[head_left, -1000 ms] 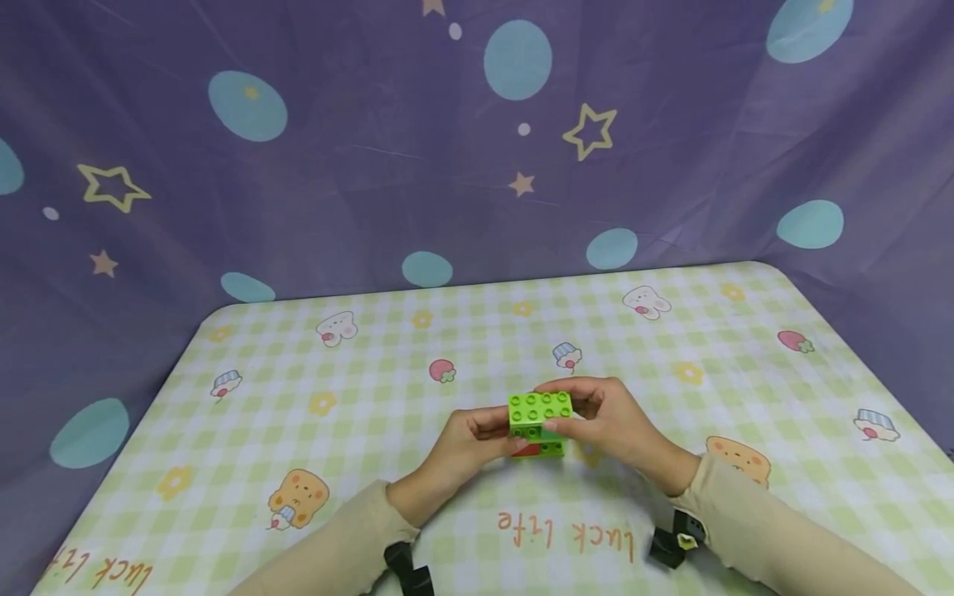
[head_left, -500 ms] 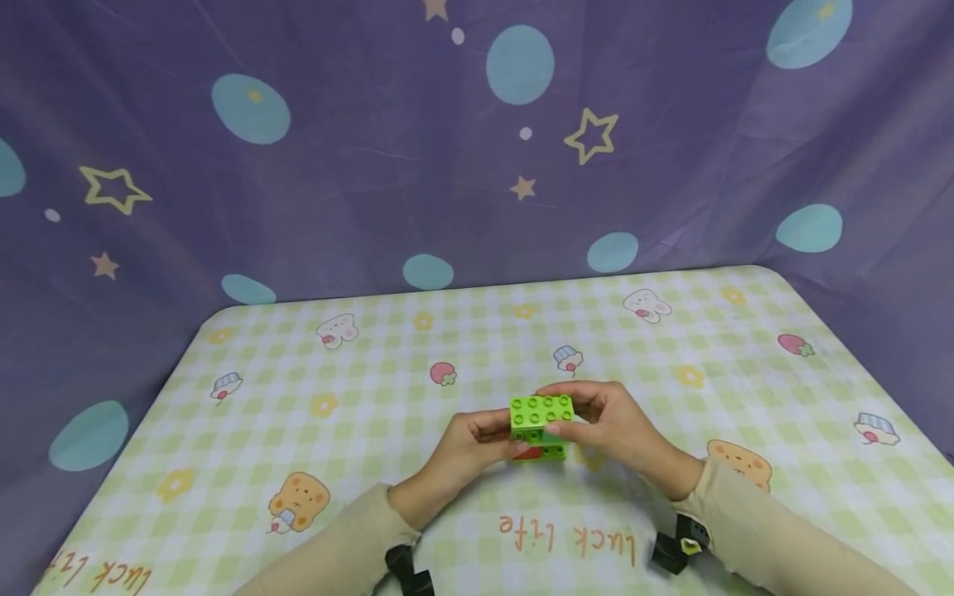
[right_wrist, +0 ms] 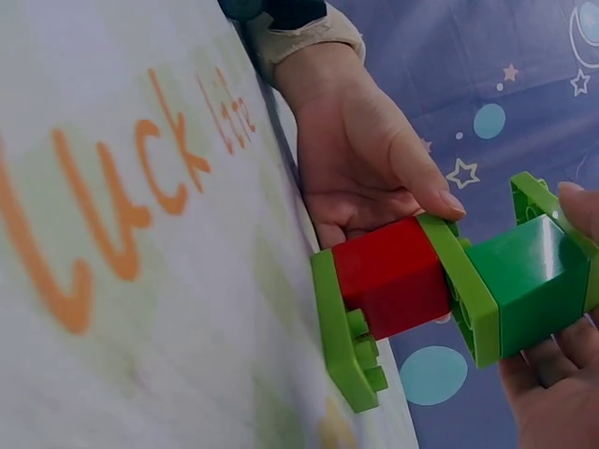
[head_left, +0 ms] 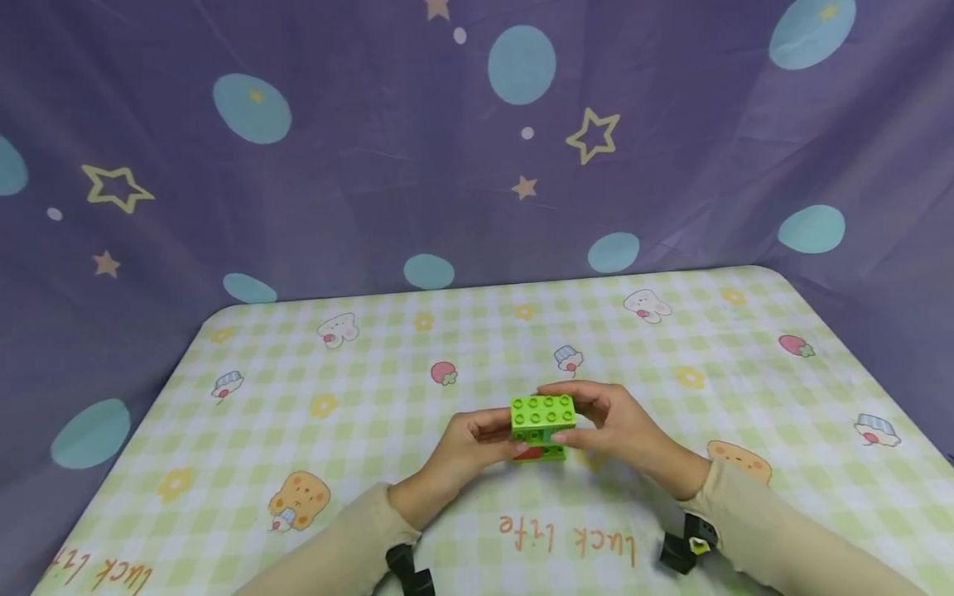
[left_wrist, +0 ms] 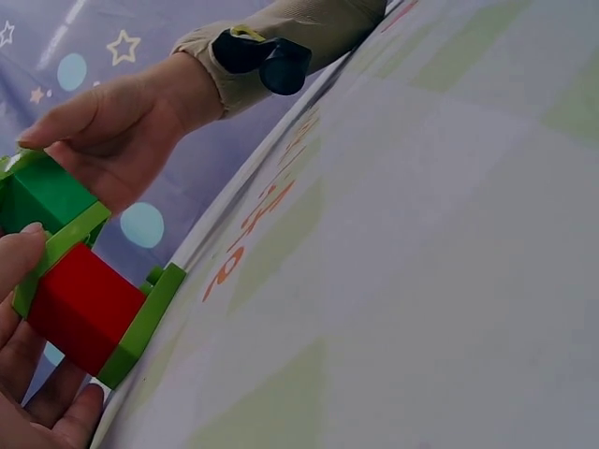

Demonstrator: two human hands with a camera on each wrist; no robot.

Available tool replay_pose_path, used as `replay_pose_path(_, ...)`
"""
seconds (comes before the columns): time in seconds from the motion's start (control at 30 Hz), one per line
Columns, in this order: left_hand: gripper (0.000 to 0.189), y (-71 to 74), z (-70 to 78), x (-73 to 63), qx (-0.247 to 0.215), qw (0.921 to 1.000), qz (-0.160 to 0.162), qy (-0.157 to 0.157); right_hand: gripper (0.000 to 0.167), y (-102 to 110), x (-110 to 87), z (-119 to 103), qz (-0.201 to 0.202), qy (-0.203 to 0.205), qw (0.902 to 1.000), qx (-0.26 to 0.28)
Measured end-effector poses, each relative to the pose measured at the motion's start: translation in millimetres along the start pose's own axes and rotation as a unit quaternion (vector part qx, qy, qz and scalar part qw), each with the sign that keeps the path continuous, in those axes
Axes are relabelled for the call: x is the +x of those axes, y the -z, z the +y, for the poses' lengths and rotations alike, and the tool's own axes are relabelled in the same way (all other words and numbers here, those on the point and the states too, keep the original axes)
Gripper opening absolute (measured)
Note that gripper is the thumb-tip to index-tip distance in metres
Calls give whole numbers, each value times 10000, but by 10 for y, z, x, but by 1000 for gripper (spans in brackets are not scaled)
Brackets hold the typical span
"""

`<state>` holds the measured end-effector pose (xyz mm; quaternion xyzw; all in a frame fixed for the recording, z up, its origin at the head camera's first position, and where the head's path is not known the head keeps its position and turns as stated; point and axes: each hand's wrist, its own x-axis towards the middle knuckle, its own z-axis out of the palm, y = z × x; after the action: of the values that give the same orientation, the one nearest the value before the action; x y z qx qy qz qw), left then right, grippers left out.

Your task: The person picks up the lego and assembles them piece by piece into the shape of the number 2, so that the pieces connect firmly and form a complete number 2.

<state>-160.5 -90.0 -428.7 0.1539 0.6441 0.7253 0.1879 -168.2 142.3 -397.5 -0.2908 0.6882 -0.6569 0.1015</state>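
Observation:
A stack of toy building bricks stands near the middle of the table in the head view, its studded light-green top piece (head_left: 542, 408) facing up. In the right wrist view, a light-green plate (right_wrist: 339, 327) forms the base under a red brick (right_wrist: 393, 276). Above that come another light-green plate (right_wrist: 463, 290) and a dark-green brick (right_wrist: 533, 271). My left hand (head_left: 471, 445) grips the red part from the left, thumb in front and fingers behind. From the right, my right hand (head_left: 622, 424) holds the upper part, its thumb by the dark-green brick. Far-side fingers are partly hidden.
A checked cloth (head_left: 373, 463) with printed cartoons and lettering covers the table. Behind it hangs a purple curtain (head_left: 358, 165) with stars and ovals. Dark devices are strapped to both wrists, such as the right wrist camera (head_left: 687, 544).
My right thumb has slid down slightly from the top piece toward the dark-green brick, and the right wrist has shifted a little to the right. My left hand keeps its grip.

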Motion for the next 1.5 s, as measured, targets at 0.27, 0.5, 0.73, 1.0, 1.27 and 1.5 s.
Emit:
replay_pose_path(0.27,46,4,7,22,-42,9997,44,254,52,47,-113,41,213,-36,9998,-54)
replay_pose_path(0.5,46,36,62,-3,80,9997,97,225,49,81,-197,49,538,-292,9979,-208)
replay_pose_path(0.73,47,63,80,-95,260,9977,411,474,44,53,-242,49,813,-476,9950,-329)
replay_pose_path(1.0,45,5,94,-158,548,9928,940,498,38,9,-290,87,1066,-414,9932,-211)
replay_pose_path(1.27,42,-63,91,-126,525,9921,1082,348,36,-25,-288,119,1173,-202,9928,-160)
replay_pose_path(1.5,42,-100,78,-102,514,9907,1204,383,36,-44,-269,139,1246,-191,9920,-61)
